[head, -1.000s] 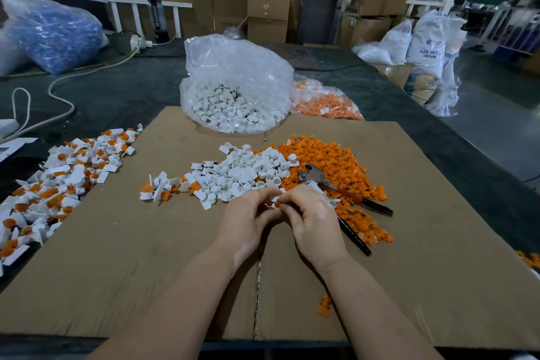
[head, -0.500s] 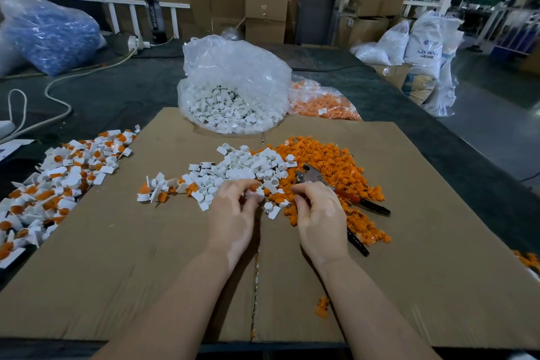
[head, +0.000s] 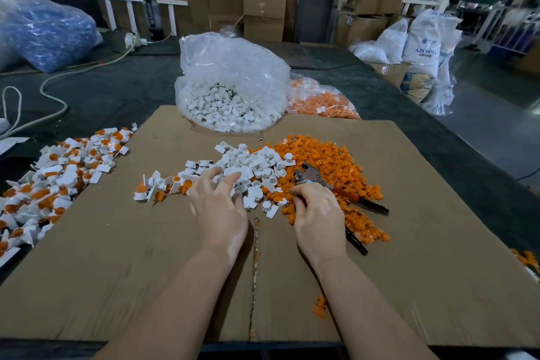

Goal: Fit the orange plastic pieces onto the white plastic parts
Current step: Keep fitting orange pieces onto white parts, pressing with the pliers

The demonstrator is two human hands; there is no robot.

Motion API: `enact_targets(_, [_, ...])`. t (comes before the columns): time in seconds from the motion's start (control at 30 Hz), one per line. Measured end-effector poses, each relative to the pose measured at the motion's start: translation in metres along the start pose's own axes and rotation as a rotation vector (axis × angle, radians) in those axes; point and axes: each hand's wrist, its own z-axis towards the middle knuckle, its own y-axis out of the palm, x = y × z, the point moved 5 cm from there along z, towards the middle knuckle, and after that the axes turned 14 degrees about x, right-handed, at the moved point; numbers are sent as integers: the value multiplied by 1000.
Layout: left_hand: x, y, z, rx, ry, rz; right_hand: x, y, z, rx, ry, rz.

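I had only the one view, the head camera, worn on the person and tipped forward and down over the cardboard (head: pixel 438 213) on the table (head: pixel 117 96). It sat close above the work: both forearms ran in from the bottom edge. Its wide lens bent the far edges, and beyond the table it took in the boxes (head: pixel 264 3) and sacks (head: pixel 423 47) of the workshop behind. No second view shared any part.

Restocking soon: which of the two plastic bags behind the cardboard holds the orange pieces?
The smaller, flatter bag of orange pieces, right of the tall bag of white parts.
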Motion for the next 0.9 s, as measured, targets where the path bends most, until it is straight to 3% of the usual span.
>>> enact_targets(0.17, [14, 2, -6, -103, 181, -85, -3, -4, -1, 32, -32, -52])
enact_targets(0.33, [21, 5, -11, -167, 302, -74, -1, 6, -6, -105, -65, -206])
enact_targets(0.63, [14, 16, -11, -255, 294, -4, 9, 15, -6, -204, -55, -288])
enact_targets(0.9, [13, 18, -8, -248, 262, -25, 0, 7, -3, -66, -29, -131])
